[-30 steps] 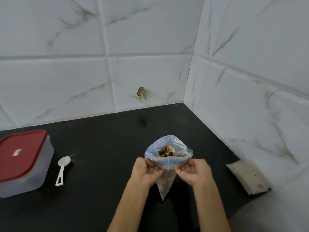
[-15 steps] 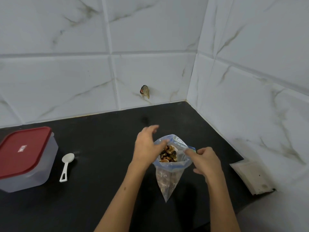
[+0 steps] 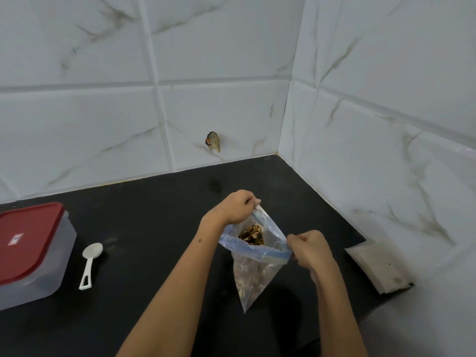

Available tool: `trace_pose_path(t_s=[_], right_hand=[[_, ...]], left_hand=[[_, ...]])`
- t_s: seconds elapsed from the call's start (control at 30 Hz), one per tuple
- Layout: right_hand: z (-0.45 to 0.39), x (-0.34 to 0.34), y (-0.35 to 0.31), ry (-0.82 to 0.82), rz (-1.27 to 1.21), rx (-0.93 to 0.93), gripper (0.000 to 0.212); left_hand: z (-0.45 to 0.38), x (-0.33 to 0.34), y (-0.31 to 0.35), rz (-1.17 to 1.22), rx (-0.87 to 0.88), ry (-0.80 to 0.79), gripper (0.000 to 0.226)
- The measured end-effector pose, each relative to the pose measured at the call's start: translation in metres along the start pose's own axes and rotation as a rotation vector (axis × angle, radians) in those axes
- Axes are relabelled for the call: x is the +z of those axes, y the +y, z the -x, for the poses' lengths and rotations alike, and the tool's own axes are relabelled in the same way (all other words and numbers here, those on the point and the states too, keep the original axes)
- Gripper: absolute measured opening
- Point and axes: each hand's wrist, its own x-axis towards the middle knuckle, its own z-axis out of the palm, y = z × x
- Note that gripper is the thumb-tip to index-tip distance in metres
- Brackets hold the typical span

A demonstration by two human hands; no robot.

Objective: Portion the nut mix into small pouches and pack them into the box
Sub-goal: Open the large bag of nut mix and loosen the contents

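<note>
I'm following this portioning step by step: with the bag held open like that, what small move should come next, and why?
Probably free the left hand to fetch the white plastic spoon. Both hands grip the rim of the clear blue-zip bag of nut mix, right hand on the near side; its mouth is open, nuts exposed, nothing scooped.

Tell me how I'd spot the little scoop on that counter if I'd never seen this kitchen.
Start at the black counter and go to its left side, where a clear box with a red lid sits. Just right of that box lies the white plastic spoon, flat, bowl toward the wall. It is the only white, long-handled thing there.
</note>
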Motion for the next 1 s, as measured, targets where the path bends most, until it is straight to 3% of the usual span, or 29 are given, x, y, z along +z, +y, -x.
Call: trace_pose_path(t_s=[0.17, 0.27, 0.37, 0.47, 0.57, 0.67, 0.73, 0.83, 1.0], right_hand=[[-0.002, 0.001, 0.003, -0.256, -0.401, 0.241, 0.021], [-0.004, 0.004, 0.006, -0.263, -0.369, 0.271, 0.022], [-0.009, 0.001, 0.011, -0.174, -0.168, 0.175, 0.020], [-0.010, -0.008, 0.009, -0.085, -0.110, 0.004, 0.013], [-0.009, -0.009, -0.001, 0.011, -0.038, -0.250, 0.025], [-0.011, 0.003, -0.017, -0.029, 0.069, -0.344, 0.039], [-0.014, 0.011, -0.024, -0.038, 0.179, -0.347, 0.028], [-0.019, 0.018, -0.031, 0.009, 0.250, -0.382, 0.017], [-0.023, 0.019, -0.043, 0.115, 0.210, -0.482, 0.013]], left_hand=[[0.001, 0.003, 0.006, 0.051, -0.049, -0.077, 0.034], [-0.006, 0.014, 0.000, 0.068, -0.045, -0.005, 0.026], [-0.010, 0.017, -0.006, 0.145, -0.029, 0.118, 0.015], [-0.003, 0.010, -0.010, 0.190, -0.036, 0.245, 0.042], [0.009, 0.006, -0.021, 0.170, -0.179, 0.410, 0.059], [0.022, 0.005, -0.041, 0.199, -0.468, 0.311, 0.082], [0.028, 0.008, -0.051, 0.283, -0.543, 0.162, 0.079], [0.036, 0.015, -0.052, 0.443, -0.563, 0.064, 0.053], [0.060, 0.017, -0.038, 0.494, -0.471, 0.141, 0.046]])
